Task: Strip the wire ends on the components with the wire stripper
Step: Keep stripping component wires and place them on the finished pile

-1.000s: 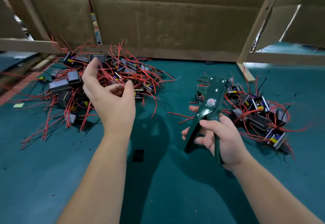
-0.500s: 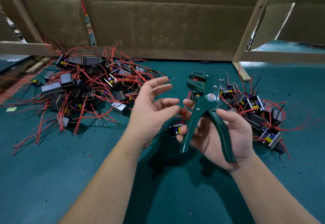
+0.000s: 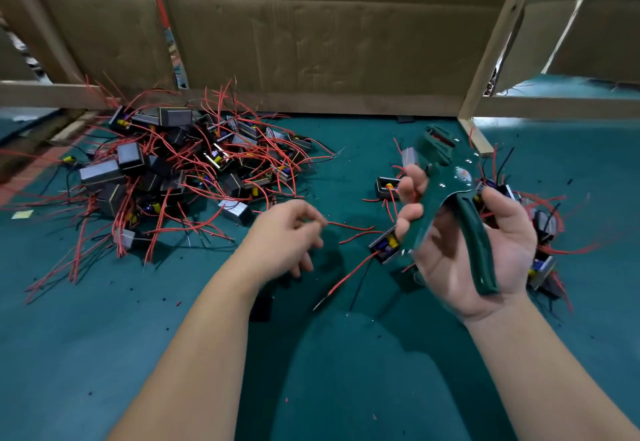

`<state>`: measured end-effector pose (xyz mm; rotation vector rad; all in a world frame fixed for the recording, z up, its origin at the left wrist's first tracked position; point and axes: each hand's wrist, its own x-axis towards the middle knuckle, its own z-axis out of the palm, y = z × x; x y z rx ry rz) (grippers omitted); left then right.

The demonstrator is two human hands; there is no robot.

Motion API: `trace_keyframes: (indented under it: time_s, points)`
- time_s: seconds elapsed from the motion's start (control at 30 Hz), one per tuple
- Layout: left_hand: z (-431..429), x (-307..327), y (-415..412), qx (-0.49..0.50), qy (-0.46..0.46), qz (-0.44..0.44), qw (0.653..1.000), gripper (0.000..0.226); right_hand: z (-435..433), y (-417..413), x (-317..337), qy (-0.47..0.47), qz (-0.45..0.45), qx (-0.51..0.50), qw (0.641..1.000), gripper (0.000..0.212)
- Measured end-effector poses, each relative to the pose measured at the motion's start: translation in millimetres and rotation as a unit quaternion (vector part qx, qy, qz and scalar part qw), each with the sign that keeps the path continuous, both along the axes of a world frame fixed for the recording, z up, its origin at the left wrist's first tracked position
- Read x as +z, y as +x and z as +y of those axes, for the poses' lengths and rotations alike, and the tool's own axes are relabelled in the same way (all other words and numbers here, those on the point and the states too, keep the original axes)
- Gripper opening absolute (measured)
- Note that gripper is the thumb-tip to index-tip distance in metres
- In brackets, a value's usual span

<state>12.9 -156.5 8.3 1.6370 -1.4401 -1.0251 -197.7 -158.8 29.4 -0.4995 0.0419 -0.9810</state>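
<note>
2 heaps of black components with red leads lie on the green table (image 3: 104, 336): the large heap (image 3: 180, 177) at left rear, the small heap (image 3: 540, 219) behind the right hand (image 3: 485, 250). Right hand grips the wire stripper (image 3: 446, 181) above the table, handles spread, head pointing away. Left hand (image 3: 280, 236), fingers curled, pinches a red wire (image 3: 346, 225) leading to 1 component (image 3: 384, 248) just beside the stripper's near handle.

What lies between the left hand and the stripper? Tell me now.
In the head view, a component with red wires, one wire running to the left hand, beside the stripper gripped by the right hand.
</note>
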Motion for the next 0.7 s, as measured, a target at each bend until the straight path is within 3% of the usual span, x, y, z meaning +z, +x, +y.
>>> trace_keyframes:
  time_s: [0.1,0.2,0.3,0.4,0.5,0.57,0.63,0.7]
  points:
    - [6.9,0.5,-6.4,-0.16,-0.061,-0.003,0.985,0.042,-0.5,-2.4,3.0,0.014,-0.036,0.003,0.999,0.071]
    - [10.2,1.8,-19.2,-0.2,-0.104,0.012,0.974,0.066,-3.2,-3.4,0.1,0.017,-0.013,-0.017,1.0,0.073]
    - [11.0,0.5,-28.0,-0.179,-0.164,-0.017,0.97,0.057,-5.1,-2.4,-2.0,0.024,-0.005,-0.03,0.999,0.068]
    - [12.3,0.0,-35.5,-0.173,-0.215,0.019,0.961,0.028,-6.1,-1.5,-2.0,0.031,-0.003,-0.046,0.998,0.069]
    - [11.6,-0.1,-41.0,-0.112,-0.31,0.024,0.944,0.02,-6.6,-1.2,-2.2,0.04,-0.013,-0.049,0.998,0.071]
    - [10.4,1.8,-43.2,-0.057,-0.319,0.086,0.942,0.01,-6.6,-0.2,-2.8,0.05,-0.013,-0.044,0.998,0.07]
    - [9.9,7.0,-42.7,-0.01,-0.27,0.236,0.934,0.008,-5.8,2.1,-3.8,0.054,0.007,-0.037,0.998,0.067]
    - [8.6,11.7,-40.0,0.028,-0.223,0.367,0.903,0.007,-3.8,6.8,-5.2,0.056,0.042,-0.022,0.997,0.065]
